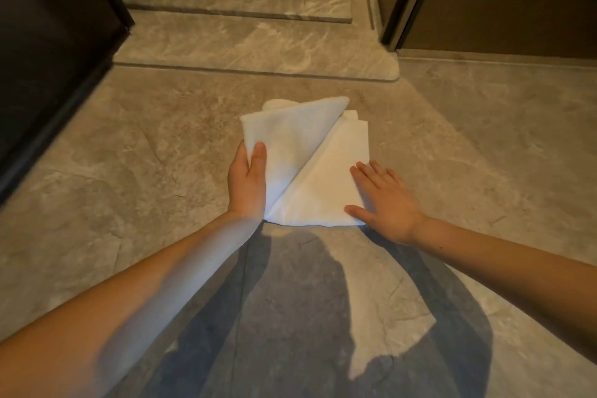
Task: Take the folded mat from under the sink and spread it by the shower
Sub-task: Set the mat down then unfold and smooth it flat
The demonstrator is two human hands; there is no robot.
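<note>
Grey marbled tile floor (484,145), with a raised stone step (245,45) at the far side. Lying directly on it near the middle: white folded mat (319,191), partly opened.

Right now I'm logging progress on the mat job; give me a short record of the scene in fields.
mat: white, on the floor, still partly folded
left hand: grips the top layer's left edge, lifting it open
right hand: flat, pressing the lower layer's right side
shower threshold: just beyond the mat
spread: not yet done
</note>
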